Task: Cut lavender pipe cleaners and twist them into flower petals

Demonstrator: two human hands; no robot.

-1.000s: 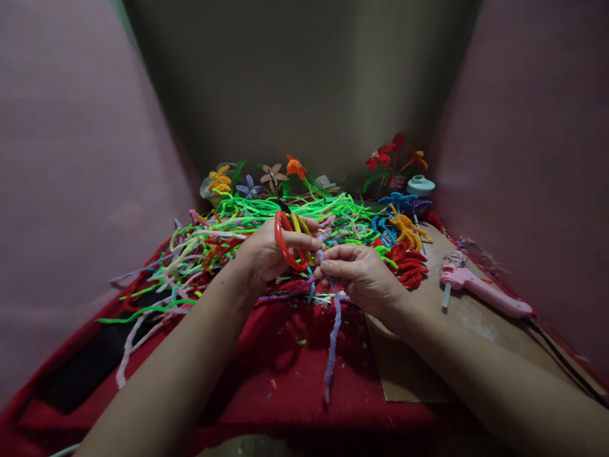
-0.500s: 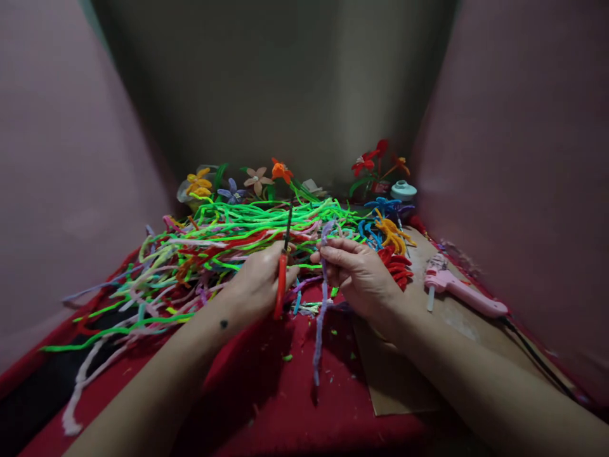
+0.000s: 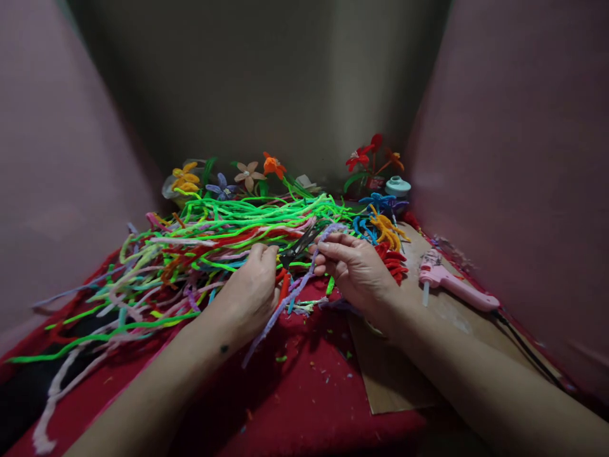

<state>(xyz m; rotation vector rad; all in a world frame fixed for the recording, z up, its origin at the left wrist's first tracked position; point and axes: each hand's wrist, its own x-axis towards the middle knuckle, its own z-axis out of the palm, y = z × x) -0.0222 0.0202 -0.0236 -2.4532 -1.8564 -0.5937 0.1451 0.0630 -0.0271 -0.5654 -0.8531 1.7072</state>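
Note:
My left hand [image 3: 254, 285] is closed around the red handles of a pair of scissors [image 3: 301, 246]. Their dark blades slant up and right toward my other hand, and I cannot tell whether they touch the stem there. Between thumb and fingertips, my right hand [image 3: 352, 263] pinches a lilac pipe cleaner [image 3: 290, 297]. Its upper end curls above the fingers, while the long lower part hangs slanting down to the left, past the scissors' handles. Just behind both hands spreads a heap of coloured pipe cleaners [image 3: 228, 222], mostly green, with pink, red and white ones.
Right of my right hand, a pink glue gun [image 3: 457, 289] lies on a brown board [image 3: 394, 381]. Red [image 3: 392, 261], orange and blue petal bundles lie nearby. Pipe-cleaner flowers [image 3: 248, 176] stand along the back beside a pale blue jar [image 3: 398, 186]. Small scraps dot the red cloth [image 3: 285, 406].
The scissors have swung from upright to slanting right, their blades now beside the right fingers. The lilac pipe cleaner's lower end has swung left. The whole view has shifted slightly.

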